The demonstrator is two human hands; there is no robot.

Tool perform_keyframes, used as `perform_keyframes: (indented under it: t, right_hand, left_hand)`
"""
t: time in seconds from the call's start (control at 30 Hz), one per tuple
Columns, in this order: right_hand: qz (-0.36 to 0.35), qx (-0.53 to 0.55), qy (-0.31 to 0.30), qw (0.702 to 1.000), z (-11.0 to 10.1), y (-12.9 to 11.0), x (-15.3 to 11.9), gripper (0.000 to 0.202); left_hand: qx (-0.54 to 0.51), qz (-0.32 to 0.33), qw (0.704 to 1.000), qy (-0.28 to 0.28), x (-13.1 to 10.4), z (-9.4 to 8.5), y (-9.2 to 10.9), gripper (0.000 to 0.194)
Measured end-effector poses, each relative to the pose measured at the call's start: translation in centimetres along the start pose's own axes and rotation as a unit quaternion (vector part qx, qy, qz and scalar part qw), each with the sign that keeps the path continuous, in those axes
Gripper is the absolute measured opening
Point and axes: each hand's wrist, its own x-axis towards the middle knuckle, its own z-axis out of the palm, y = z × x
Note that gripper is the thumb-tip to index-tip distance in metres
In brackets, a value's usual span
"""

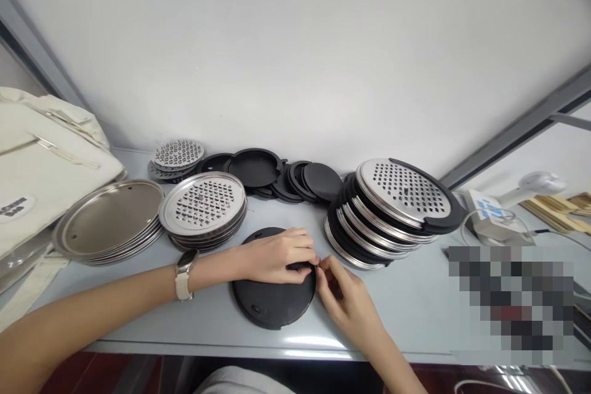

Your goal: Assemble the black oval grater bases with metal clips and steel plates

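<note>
A black round plate [274, 305] lies flat on the table in front of me, with a small raised nub and a notch near its front edge. My left hand [279, 255] rests over its back right part, fingers curled and closed on the rim. At the right edge, my right hand [344, 292] pinches the rim with thumb and forefinger, and the two hands' fingertips nearly meet there. My fingers hide that stretch of rim, so any small part between them cannot be made out.
To the left stand stacks of plain metal discs [111, 215] and grater discs [203, 204]. Smaller grater discs [179, 154] and black round pieces [256, 167] line the wall. On the right rises a stack of black-rimmed graters [406, 191]. A cream bag [50, 154] leans at far left.
</note>
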Motion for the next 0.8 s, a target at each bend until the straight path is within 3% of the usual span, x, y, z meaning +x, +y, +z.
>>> perform_keyframes:
  t: [0.3,0.8]
  right_hand:
    - [0.002,0.058,-0.023,0.998,-0.4,-0.23,0.0,0.016]
    - [0.005,0.068,-0.023,0.997,-0.48,-0.22,0.0,0.02]
  left_hand:
    - [-0.03,-0.024,0.999,-0.002,0.26,-0.57,0.59,0.028]
    - [-0.032,-0.027,0.999,0.001,0.01,-0.24,0.31,0.019]
